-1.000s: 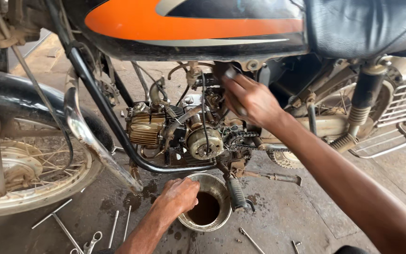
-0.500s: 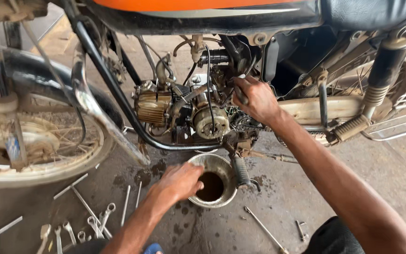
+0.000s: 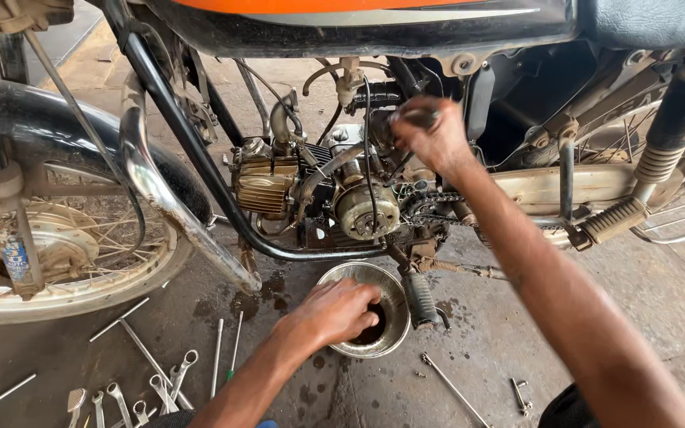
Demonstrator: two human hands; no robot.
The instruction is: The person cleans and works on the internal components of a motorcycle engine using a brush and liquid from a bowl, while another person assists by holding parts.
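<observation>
Since half a second ago the right hand has stayed up at the engine while the left hand has slid further over the bowl, its fingers now dipping past the near rim. That bowl is a round metal dish sitting on the stained floor directly beneath the engine, just beside the footpeg, with dark oil pooled in its bottom. Left fingers are curled loosely over the rim and into the dish; whether they pinch anything inside is hidden by the hand itself, so I cannot tell. Up above, the right hand is closed around a small dark part among the cables at the top rear of the engine, thumb and fingers wrapped tight, though what exactly it grips is blurred. A chain runs off behind the round side cover, and the finned cylinder points toward the front wheel. Black frame tube slants down in front of the engine and curves under it. Wrenches and long rods lie scattered on the floor left of the forearm, and a loose bolt rests right of the bowl. A rear shock stands at the far right, under the seat.
</observation>
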